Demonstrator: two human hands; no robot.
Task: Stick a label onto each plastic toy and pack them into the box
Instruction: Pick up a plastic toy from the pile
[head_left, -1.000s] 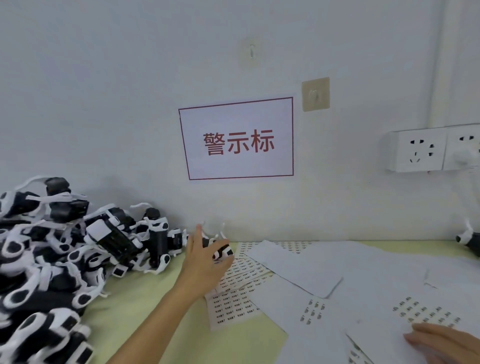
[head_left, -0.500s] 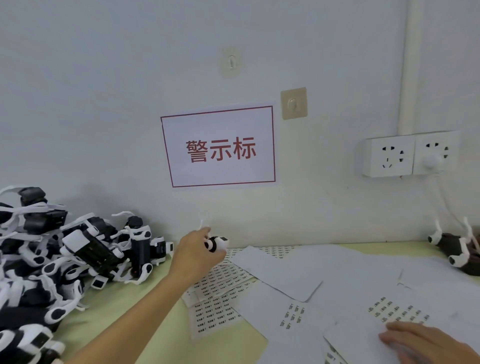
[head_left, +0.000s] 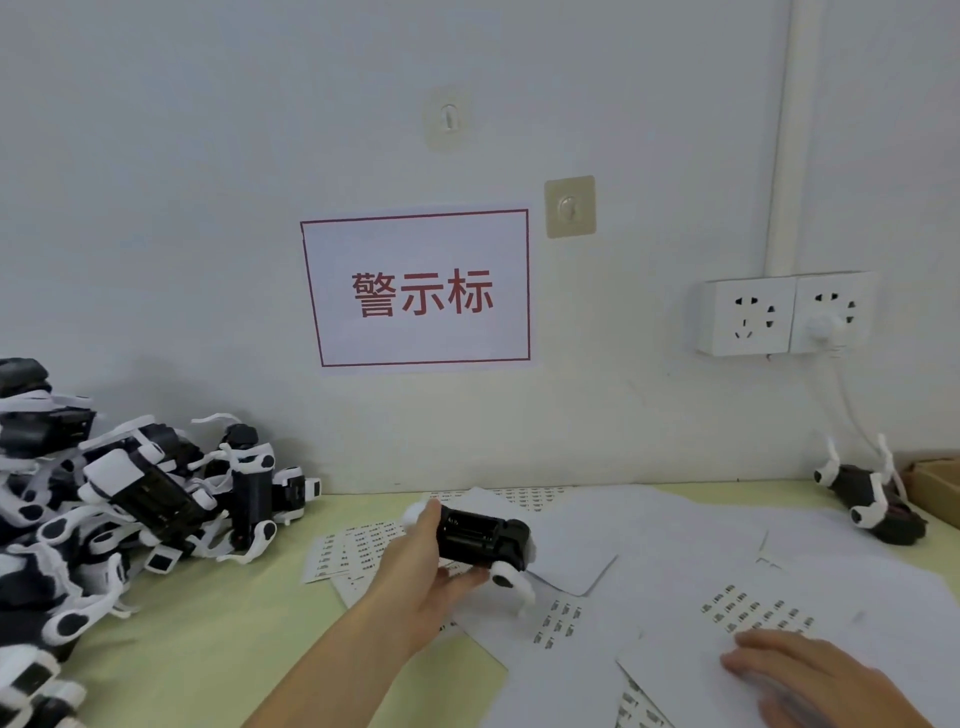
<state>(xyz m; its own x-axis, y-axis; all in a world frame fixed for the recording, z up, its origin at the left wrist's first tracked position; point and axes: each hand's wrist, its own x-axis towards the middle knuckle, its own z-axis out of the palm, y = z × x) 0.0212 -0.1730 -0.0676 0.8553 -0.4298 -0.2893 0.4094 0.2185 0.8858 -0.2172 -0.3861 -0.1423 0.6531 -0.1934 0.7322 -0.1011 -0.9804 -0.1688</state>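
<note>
L hand (head_left: 415, 577), centre frame, fingers clamped round black-and-white plastic toy robot (head_left: 480, 535) held just above table, long axis running L-R, while R hand (head_left: 826, 675), lower right, rests flat w/ fingers relaxed on white label sheet (head_left: 753, 616), the nearer hand to labels.

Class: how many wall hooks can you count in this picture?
2. One clear hook is high above the red-bordered sign; one beige hook is by its top right corner.

Both forearms are bare, with no sleeve, glove, watch or ring showing.
</note>
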